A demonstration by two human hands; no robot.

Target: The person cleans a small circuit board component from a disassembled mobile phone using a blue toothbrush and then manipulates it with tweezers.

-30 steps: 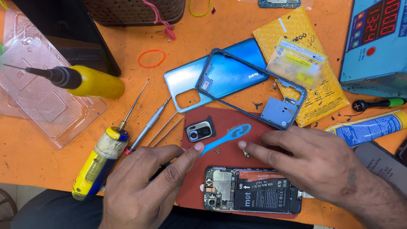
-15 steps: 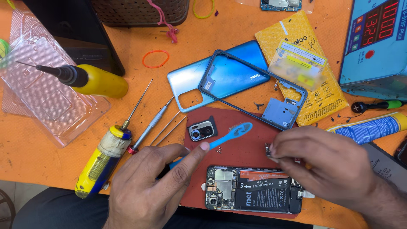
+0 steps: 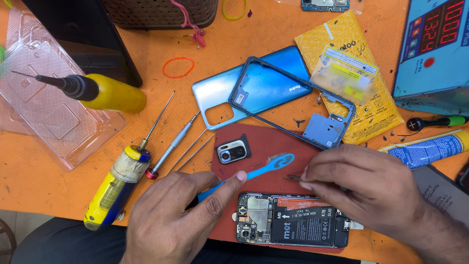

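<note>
Nearest the body, opened phone (image 3: 293, 226) lies flat at the near edge of the dark red mat (image 3: 273, 142), back off, battery and board exposed. Left hand (image 3: 171, 220) rests just left of it, fingers curled around the handle of a blue toothbrush (image 3: 259, 168), forefinger laid along the shaft; bristle head points right, worn, lying low over the mat. Right hand (image 3: 361, 190) sits above the phone's right end, thumb and forefinger pinched on a small dark part (image 3: 293, 177), held right at the brush head, touching or nearly so; cannot tell what the part is. Step in hand, by my reading: brushing that small piece clean while the phone waits open. Next move likely calls for a steady pinch and short light strokes, since the part is tiny and could flick off onto the cluttered surface. Just beyond, a loose camera module (image 3: 233, 150) on the mat. Left of it, a yellow-handled screwdriver (image 3: 117, 183) and a slim silver driver (image 3: 168, 149) on the orange table (image 3: 49, 186). Farther out, blue back cover (image 3: 244, 88) with the dark middle frame (image 3: 293, 105) lying over it, yellow padded envelope (image 3: 342, 63), yellow bottle with needle tip (image 3: 97, 92), orange rubber band (image 3: 178, 67).
</note>
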